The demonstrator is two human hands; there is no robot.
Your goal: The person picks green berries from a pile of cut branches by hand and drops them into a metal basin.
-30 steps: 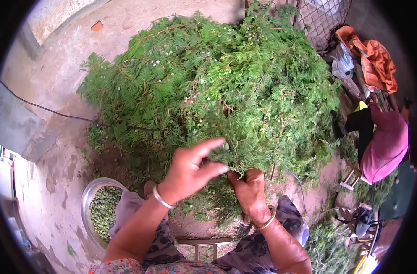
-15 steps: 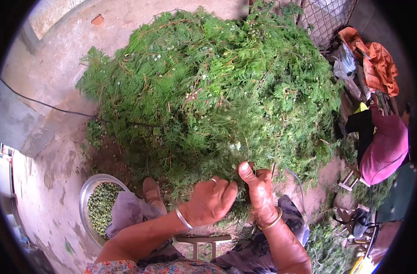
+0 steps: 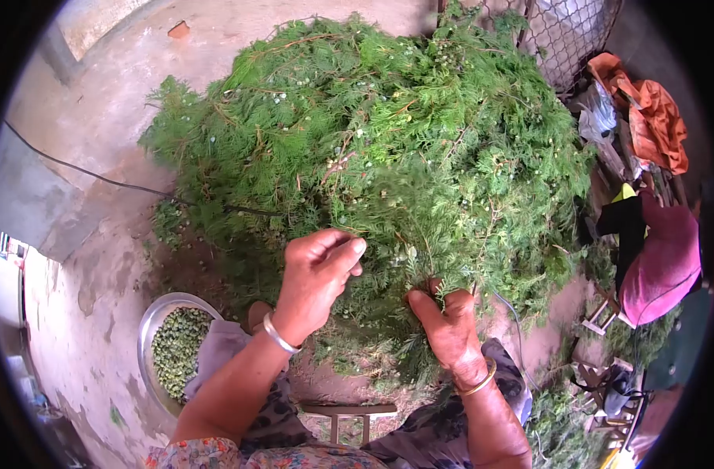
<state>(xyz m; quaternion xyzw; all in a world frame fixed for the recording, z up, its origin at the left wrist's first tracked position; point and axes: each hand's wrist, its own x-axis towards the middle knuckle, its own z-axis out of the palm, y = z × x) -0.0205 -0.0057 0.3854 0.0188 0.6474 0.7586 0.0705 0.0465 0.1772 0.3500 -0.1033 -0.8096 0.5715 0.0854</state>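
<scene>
My right hand (image 3: 449,324), with a gold bangle, is closed on a leafy green sprig (image 3: 419,250) at the near edge of the big pile of green branches (image 3: 333,133). To its left, my left hand (image 3: 314,281), with a silver bangle, is raised over the pile's near edge, apart from the sprig. Its fingers are curled with the thumb against them; whatever they may hold is too small to make out. Beside my left leg stands a metal basin (image 3: 145,344) with many small green cones (image 3: 177,348) in it.
A person in pink (image 3: 662,266) is at the right, near an orange cloth (image 3: 658,125) and small stools. A black cable (image 3: 107,180) runs into the pile from the left. A wooden stool (image 3: 349,409) is between my legs. Wire mesh (image 3: 564,39) stands at the back.
My left hand first closed in beside my right hand at the sprig, then moved up and left, away from it. My right hand has shifted slightly right, still on the sprig.
</scene>
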